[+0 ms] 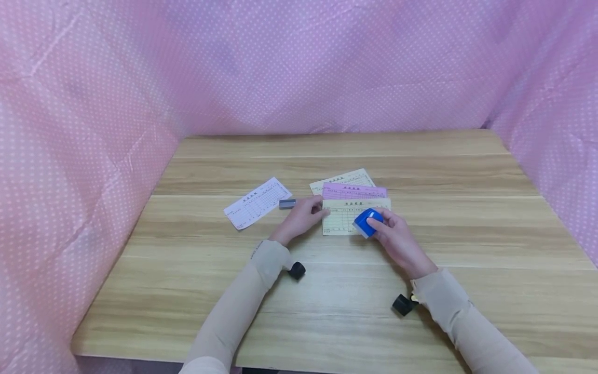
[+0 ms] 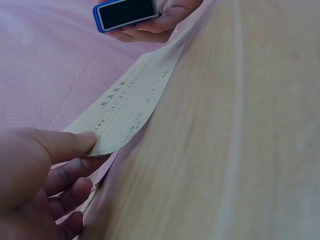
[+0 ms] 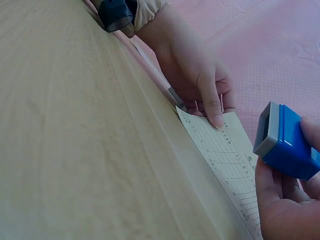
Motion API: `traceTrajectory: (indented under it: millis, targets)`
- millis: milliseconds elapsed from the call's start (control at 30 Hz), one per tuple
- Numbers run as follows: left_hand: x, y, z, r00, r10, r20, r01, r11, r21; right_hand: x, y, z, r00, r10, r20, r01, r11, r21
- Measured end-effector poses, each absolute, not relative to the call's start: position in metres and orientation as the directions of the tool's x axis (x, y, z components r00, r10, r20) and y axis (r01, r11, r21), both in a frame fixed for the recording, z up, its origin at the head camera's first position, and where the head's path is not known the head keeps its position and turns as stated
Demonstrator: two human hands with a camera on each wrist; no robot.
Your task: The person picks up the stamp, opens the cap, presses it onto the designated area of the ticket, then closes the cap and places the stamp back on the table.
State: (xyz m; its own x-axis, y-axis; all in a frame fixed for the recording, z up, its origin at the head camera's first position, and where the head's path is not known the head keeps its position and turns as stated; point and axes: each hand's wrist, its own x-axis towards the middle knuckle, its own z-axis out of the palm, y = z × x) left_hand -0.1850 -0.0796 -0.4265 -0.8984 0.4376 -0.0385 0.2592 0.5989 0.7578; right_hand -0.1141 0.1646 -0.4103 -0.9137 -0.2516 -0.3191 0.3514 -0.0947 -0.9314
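Observation:
My left hand [image 1: 302,215] pinches the left edge of a pale yellow printed form [image 1: 335,223], thumb on top and forefinger beneath. In the left wrist view that form [image 2: 132,100] is lifted at the pinched corner. A blue self-inking stamp [image 1: 369,221] is gripped by my right hand [image 1: 399,241] above the form's right half. The dark stamping face of the stamp [image 2: 127,14] shows in the left wrist view, clear of the paper. From the right wrist, the stamp [image 3: 292,142] appears tilted, its grey-rimmed end facing left.
Behind the held form lie a purple form [image 1: 355,191] and another pale yellow form [image 1: 343,178], partly overlapped. A white form [image 1: 256,203] lies to the left, with a small grey block [image 1: 287,203] at its right edge. Pink dotted cloth [image 1: 327,67] surrounds the wooden table [image 1: 327,311].

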Motion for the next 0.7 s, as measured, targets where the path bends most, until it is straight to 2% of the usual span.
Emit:
traceTrajectory:
  millis: [233, 500, 700]
  targets:
    - [-0.1834, -0.0783, -0.4253, -0.915, 0.404, -0.010, 0.229, 0.539, 0.811, -0.1137, 0.1660, -0.4092, -0.909, -0.246, -0.337, 0.365, -0.078, -0.928]
    - [-0.1824, -0.0791, -0.4230, -0.933, 0.355, -0.061, 0.137, 0.506, 0.851, -0.1132, 0.1653, -0.4062, -0.917, -0.234, -0.323, 0.352, -0.094, -0.931]
    - [-0.1829, -0.0802, -0.4239, -0.936, 0.348, -0.050, 0.140, 0.497, 0.856, -0.1138, 0.1664, -0.4068, -0.922, -0.223, -0.317, 0.345, -0.100, -0.933]
